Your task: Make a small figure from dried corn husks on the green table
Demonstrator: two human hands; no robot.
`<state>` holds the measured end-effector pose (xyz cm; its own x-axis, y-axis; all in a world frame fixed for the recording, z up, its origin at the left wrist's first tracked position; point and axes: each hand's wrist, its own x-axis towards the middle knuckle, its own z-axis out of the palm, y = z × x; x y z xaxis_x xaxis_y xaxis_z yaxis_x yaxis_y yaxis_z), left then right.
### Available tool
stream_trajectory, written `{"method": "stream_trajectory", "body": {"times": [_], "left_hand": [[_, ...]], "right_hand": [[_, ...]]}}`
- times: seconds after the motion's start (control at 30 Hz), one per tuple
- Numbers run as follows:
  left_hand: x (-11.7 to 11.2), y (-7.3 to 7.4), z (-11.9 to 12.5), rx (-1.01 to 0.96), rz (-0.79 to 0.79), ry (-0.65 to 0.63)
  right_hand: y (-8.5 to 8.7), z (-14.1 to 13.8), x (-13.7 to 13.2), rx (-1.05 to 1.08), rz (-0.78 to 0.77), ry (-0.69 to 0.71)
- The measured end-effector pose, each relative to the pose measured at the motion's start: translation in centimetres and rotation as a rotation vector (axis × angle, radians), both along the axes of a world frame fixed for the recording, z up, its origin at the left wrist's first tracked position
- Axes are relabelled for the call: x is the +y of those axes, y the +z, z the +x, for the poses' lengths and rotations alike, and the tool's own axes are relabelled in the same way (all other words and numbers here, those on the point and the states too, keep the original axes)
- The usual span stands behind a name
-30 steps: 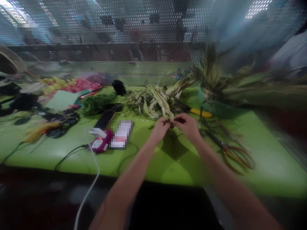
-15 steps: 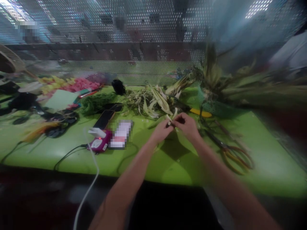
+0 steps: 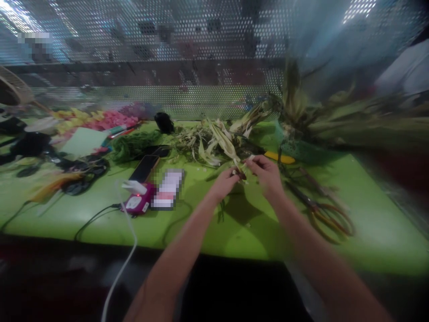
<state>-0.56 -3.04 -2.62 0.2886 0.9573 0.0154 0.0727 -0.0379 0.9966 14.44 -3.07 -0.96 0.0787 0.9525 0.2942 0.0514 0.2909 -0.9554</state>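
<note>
My left hand (image 3: 225,181) and my right hand (image 3: 264,172) meet over the green table (image 3: 234,232), fingers pinched together on a small piece of pale dried leaf (image 3: 240,171). That piece sits at the near end of a pile of dried husks and leaves (image 3: 217,141) lying just beyond my hands. The fingertips are blurred, so the exact grip is unclear.
Large scissors (image 3: 326,212) lie right of my right hand, a yellow knife handle (image 3: 279,157) behind it. A pink device (image 3: 138,202) with a white cable, a phone (image 3: 145,167), green foliage (image 3: 132,144), pink and yellow flowers (image 3: 100,118) and dark tools (image 3: 80,172) lie left. Perforated metal screen behind.
Both hands have shifted slightly away from me towards the leaf pile, still pinched on the leaf piece. The view has drifted a little.
</note>
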Motion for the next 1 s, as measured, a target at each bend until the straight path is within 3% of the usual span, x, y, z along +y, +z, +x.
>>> {"method": "stream_trajectory", "body": {"times": [0.2, 0.33, 0.5, 0.7, 1.0], "left_hand": [[-0.2, 0.4, -0.2, -0.086, -0.110, 0.024], [-0.1, 0.5, -0.7, 0.096, -0.008, -0.030], [0.1, 0.4, -1.1, 0.355, 0.150, -0.026], [-0.3, 1.0, -0.9, 0.420, 0.199, -0.054], [-0.5, 1.0, -0.9, 0.465, 0.223, -0.065]], "right_hand": [[0.5, 0.4, 0.0, 0.061, -0.076, 0.223], [0.7, 0.9, 0.2, -0.124, -0.008, 0.224], [1.0, 1.3, 0.2, -0.441, 0.221, 0.183], [1.4, 1.4, -0.2, -0.607, 0.315, 0.164], [1.8, 1.4, -0.6, -0.718, 0.360, 0.312]]}}
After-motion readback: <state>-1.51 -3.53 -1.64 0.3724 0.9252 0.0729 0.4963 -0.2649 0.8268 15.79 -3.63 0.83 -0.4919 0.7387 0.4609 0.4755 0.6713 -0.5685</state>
